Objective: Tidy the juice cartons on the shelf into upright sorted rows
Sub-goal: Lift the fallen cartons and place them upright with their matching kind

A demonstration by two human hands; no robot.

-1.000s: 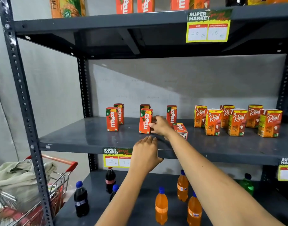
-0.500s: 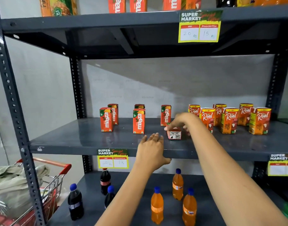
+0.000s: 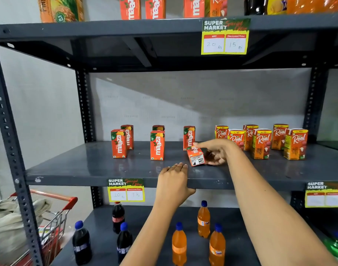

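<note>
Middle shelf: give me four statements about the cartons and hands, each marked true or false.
1. One Maaza carton lies on its side. True.
2. The right hand is at the fallen carton. True.
3. The left hand holds a bottle. False: it rests on the middle shelf edge.
4. The Real cartons stand left of the Maaza ones. False: they stand to the right.

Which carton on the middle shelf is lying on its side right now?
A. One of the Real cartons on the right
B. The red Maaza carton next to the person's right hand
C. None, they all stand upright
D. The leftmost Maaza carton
B: the toppled Maaza carton lies on its side with its end facing the camera, the right hand touching it, while the other cartons stand upright.
</note>
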